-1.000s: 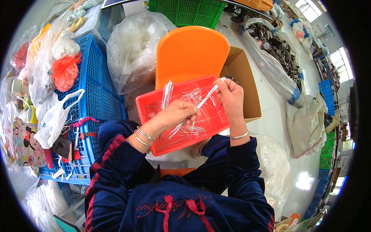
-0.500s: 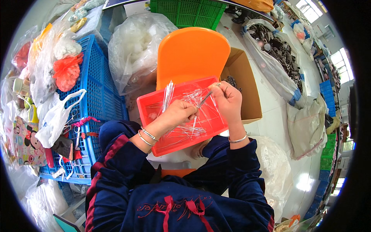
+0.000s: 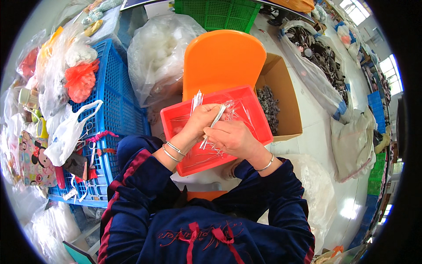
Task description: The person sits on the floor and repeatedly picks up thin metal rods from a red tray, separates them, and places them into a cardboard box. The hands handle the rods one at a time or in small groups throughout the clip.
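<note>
A bundle of thin white wire-like strands (image 3: pixel 218 116) runs slantwise between my two hands above a red tray (image 3: pixel 173 124). My left hand (image 3: pixel 203 118) pinches the strands near their upper part. Closed on the same bundle a little lower and to the right is my right hand (image 3: pixel 232 137), close against the left. More loose strands (image 3: pixel 193 166) lie scattered across the tray's bottom. Another bunch of strands (image 3: pixel 197 99) stands up at the far left of the tray, just beyond my left hand. Both palms are hidden.
Beyond the tray stands an orange chair (image 3: pixel 224 61). A cardboard box (image 3: pixel 288 108) with grey fuzzy pieces is on its right. At left are a blue plastic crate (image 3: pixel 115 90) and a clear bag of white stuffing (image 3: pixel 162 53). A green crate (image 3: pixel 215 13) stands at the back.
My right hand has come left and down from the tray's right side to meet my left hand. The bundle has turned more upright; my left hand has risen slightly.
</note>
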Motion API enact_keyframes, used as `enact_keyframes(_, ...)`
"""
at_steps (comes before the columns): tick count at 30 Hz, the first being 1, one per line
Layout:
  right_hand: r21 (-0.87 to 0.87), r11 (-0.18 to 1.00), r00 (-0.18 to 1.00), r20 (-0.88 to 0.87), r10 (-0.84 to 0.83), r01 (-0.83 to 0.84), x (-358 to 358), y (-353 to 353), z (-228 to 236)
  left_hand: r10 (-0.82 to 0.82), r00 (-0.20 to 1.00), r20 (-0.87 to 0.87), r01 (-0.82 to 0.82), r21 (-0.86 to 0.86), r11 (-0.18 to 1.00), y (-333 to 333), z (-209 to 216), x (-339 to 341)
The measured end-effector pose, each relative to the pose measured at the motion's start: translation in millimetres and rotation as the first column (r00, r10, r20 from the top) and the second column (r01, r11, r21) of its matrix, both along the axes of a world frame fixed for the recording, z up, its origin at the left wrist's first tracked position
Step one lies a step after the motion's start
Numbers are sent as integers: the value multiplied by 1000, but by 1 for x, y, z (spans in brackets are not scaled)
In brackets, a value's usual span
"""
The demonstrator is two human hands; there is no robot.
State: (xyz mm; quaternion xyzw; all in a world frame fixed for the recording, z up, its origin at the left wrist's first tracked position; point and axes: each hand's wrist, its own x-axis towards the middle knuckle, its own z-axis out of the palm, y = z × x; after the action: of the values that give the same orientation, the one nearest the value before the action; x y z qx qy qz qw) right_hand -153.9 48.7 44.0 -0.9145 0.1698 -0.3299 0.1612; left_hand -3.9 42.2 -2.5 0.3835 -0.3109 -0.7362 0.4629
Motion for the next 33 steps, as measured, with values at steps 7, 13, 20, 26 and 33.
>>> enact_keyframes(7, 399, 917, 1000, -11, 3, 2, -6, 3, 7, 56, 998, -17, -57, -39, 998, -6, 1, 9)
enact_keyframes(13, 827, 557, 927, 269, -261, -83, -9, -1, -10, 43, 999, -13, -45, -119, 992, -4, 3, 11)
enact_keyframes(20, 995, 76, 932, 90, -351, -67, -10, -9, -11, 102, 976, 195, -50, -253, 966, -1, 8, 8)
enact_keyframes(26, 981, -4, 903, 175, -393, -192, -13, -13, -18, 68, 979, 192, -31, -190, 981, 5, 16, 2)
enact_keyframes(33, 976, 10, 849, 194, -491, -217, -29, -25, -11, -227, 964, 141, 213, 103, 972, 16, 12, 10)
